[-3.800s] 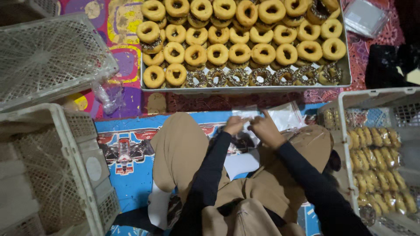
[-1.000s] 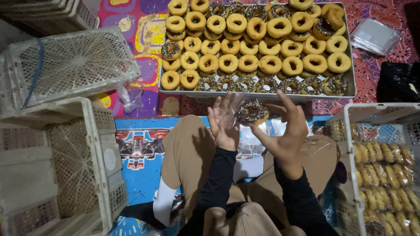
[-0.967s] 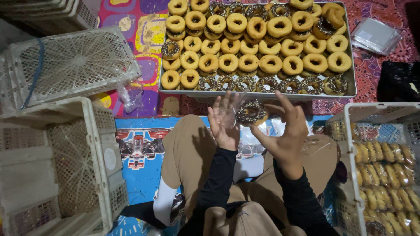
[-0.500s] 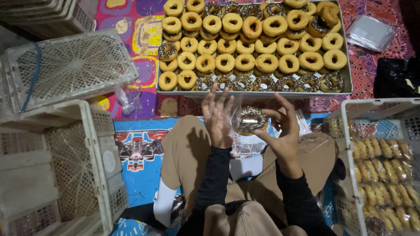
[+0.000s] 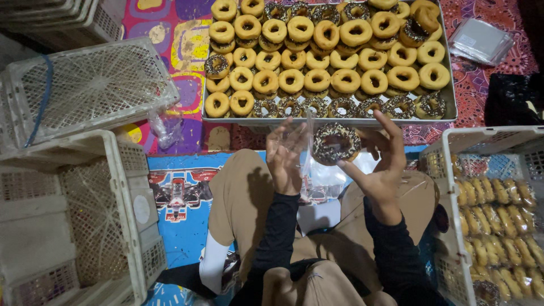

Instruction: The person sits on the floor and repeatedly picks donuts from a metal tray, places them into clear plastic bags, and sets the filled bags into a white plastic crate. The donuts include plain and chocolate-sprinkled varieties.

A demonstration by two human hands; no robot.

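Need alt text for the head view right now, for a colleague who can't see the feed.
Seen from above, a seated person's right hand holds a sprinkled doughnut against a clear bag held by the left hand. Ahead lies a tray of ring doughnuts; a crate of bagged doughnuts stands to the right, white crates to the left.

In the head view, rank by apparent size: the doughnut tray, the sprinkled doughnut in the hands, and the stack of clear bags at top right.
1. Tray
2. Stack of clear bags
3. Sprinkled doughnut, though it is nearer the camera, so it looks bigger than it is.
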